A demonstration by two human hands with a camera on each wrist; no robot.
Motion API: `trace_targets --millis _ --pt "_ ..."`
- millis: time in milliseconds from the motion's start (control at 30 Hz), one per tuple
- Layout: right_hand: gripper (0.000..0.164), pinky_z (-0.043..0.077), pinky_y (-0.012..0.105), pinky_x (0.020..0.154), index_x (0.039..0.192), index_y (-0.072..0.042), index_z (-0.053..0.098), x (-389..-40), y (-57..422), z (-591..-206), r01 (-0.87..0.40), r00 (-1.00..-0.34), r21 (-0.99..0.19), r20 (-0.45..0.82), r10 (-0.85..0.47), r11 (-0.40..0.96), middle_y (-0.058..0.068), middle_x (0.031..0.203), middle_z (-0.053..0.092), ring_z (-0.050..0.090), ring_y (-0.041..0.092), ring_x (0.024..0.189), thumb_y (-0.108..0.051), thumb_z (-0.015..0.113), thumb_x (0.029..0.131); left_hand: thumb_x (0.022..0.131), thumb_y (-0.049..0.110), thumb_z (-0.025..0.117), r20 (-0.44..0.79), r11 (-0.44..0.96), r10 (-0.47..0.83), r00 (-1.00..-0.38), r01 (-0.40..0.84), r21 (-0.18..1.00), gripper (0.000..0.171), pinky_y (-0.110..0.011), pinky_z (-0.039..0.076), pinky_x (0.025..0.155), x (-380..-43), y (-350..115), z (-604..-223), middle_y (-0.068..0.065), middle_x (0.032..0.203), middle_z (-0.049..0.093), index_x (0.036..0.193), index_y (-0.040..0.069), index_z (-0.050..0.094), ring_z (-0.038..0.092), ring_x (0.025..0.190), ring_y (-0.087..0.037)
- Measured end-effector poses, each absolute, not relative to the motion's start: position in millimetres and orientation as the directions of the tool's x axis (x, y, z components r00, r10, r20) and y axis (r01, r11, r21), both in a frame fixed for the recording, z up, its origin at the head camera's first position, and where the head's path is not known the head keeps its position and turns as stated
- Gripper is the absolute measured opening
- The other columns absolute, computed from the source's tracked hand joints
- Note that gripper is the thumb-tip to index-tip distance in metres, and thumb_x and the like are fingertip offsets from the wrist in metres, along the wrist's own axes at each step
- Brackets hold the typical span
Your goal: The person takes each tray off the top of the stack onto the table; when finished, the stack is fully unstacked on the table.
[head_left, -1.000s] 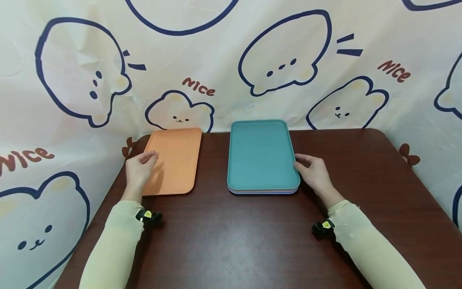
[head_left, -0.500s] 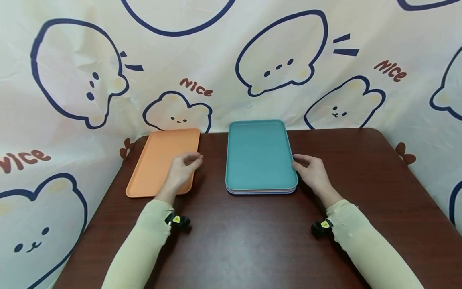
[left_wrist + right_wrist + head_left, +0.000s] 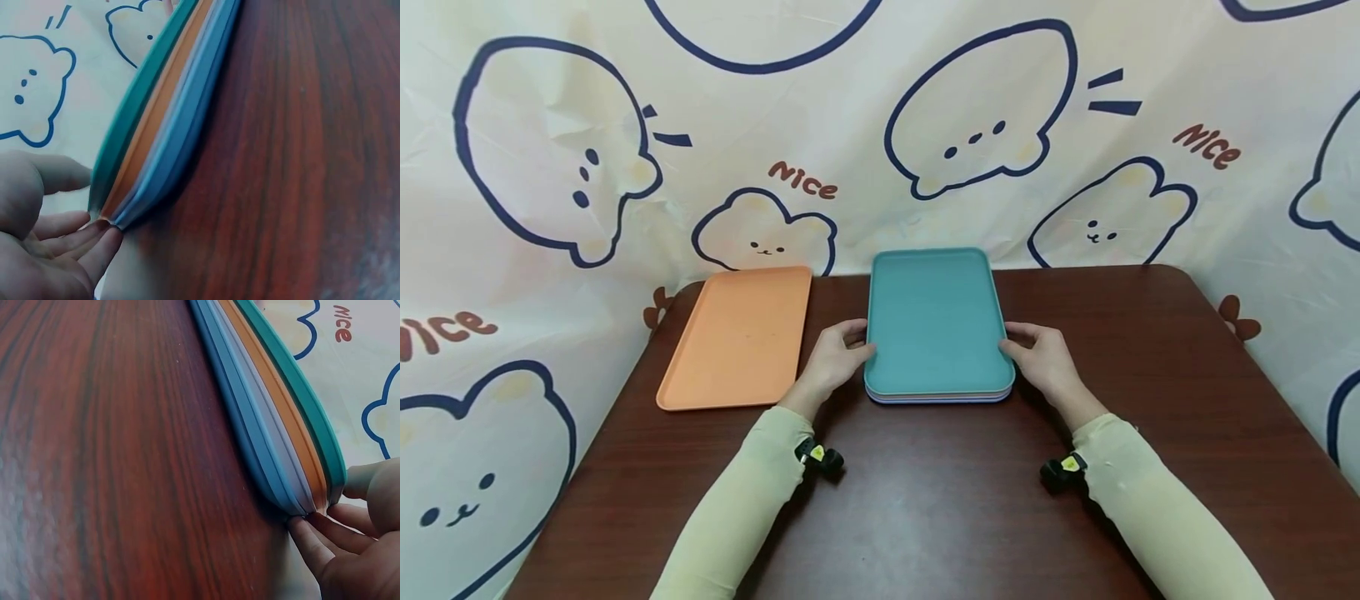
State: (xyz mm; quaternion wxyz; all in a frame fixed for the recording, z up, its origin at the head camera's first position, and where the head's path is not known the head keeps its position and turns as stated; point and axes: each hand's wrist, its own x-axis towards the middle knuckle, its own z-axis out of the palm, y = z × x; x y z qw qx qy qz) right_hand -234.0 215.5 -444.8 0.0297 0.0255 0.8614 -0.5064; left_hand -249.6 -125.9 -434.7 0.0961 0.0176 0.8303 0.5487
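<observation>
A stack of rectangular trays lies on the table, a teal tray [image 3: 936, 321] on top. In the right wrist view an orange tray [image 3: 289, 419], a lavender layer and blue layers [image 3: 253, 434] show beneath it. My left hand [image 3: 835, 357] holds the stack's left edge, thumb by the teal rim and fingers against the layers' sides. On the opposite edge my right hand [image 3: 1047, 360] grips likewise, its thumb at the teal rim. Fingertips under or behind the edge are partly hidden in both wrist views. A separate orange tray [image 3: 737, 337] lies left of the left hand.
The dark brown wooden table [image 3: 925, 500] reaches back to a white cloth backdrop [image 3: 865, 158] with bear drawings and "Nice" lettering. Both trays' far ends come close to that backdrop. A small black wrist device [image 3: 822, 457] sits on the left forearm, another [image 3: 1062, 473] on the right.
My left hand has moved right, from over the separate orange tray to the stack's left edge. The right hand stays at the right edge. The trays keep their places.
</observation>
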Motion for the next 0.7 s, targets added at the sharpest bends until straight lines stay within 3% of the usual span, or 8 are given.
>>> trace_targets --millis 233,500,700 --pt "0.047 0.051 0.056 0.117 0.151 0.004 0.059 -234.7 214.2 -447.4 0.054 -0.998 -0.883 -0.052 0.018 0.467 0.027 0.160 0.053 0.044 0.040 0.155 -0.012 0.062 0.107 0.103 0.003 0.065 -0.133 0.400 0.133 -0.982 -0.070 0.914 0.059 -0.050 0.053 0.117 -250.9 -125.9 -438.4 -0.026 0.161 0.052 0.159 -0.003 0.048 0.056 0.148 -0.039" --pt "0.046 0.052 0.049 0.112 0.149 0.003 0.062 -237.1 195.8 -447.5 0.037 -0.999 -0.878 -0.044 -0.004 0.477 0.025 0.158 0.056 0.051 0.035 0.148 -0.012 0.064 0.105 0.102 0.004 0.064 -0.111 0.427 0.108 -0.988 -0.055 0.902 0.058 -0.051 0.054 0.116 -250.2 -144.6 -440.2 -0.025 0.158 0.056 0.158 -0.003 0.050 0.057 0.146 -0.039" --pt "0.045 0.051 0.052 0.116 0.147 0.003 0.063 -239.5 174.9 -448.4 0.034 -0.999 -0.892 -0.047 -0.018 0.450 0.025 0.157 0.057 0.051 0.036 0.148 -0.011 0.066 0.104 0.104 0.005 0.061 -0.106 0.478 0.093 -0.990 -0.050 0.877 0.058 -0.053 0.053 0.117 -248.7 -165.2 -438.0 -0.024 0.160 0.053 0.160 -0.002 0.048 0.053 0.150 -0.038"
